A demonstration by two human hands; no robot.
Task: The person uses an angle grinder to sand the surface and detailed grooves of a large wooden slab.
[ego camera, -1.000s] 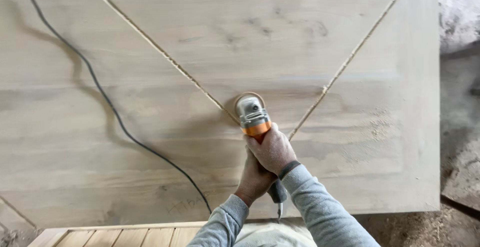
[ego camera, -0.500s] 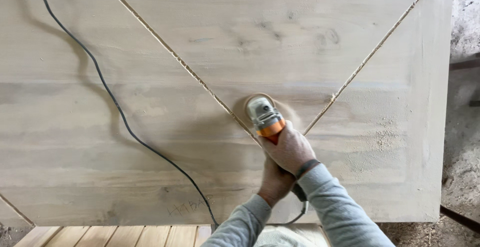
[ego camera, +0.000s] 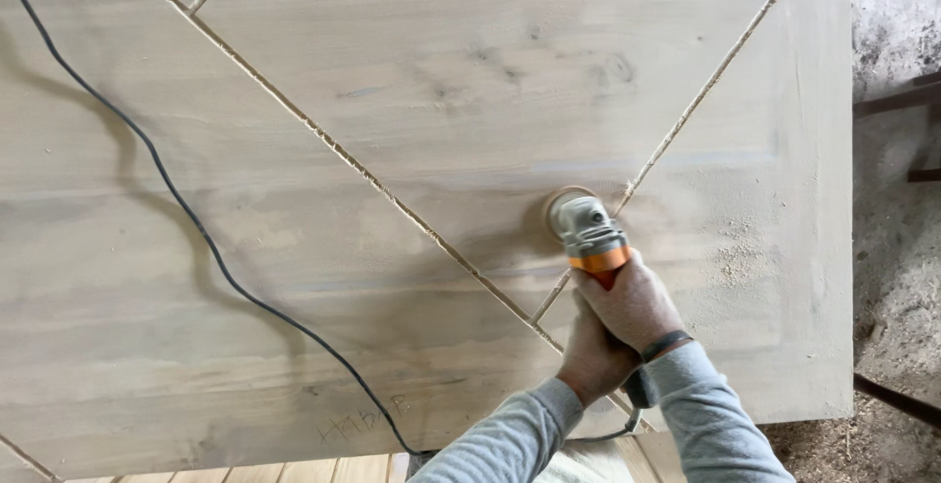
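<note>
Wood panel (ego camera: 294, 248) below; right hand (ego camera: 632, 302), left hand (ego camera: 591, 358) stacked, grip clenched on grinder (ego camera: 588, 230).

There are no boxes, labels, signs or screens to see here. The only marks are some thin pencil scribbles (ego camera: 361, 420) on the big wooden board (ego camera: 294, 248), close to its near edge.

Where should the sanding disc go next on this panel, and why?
Probably ease the grinder up along the right-hand groove. Both hands, right hand ahead of left hand, hold it with the disc beside that seam, and dust lies just right of it, while the panel above looks unsanded.
</note>
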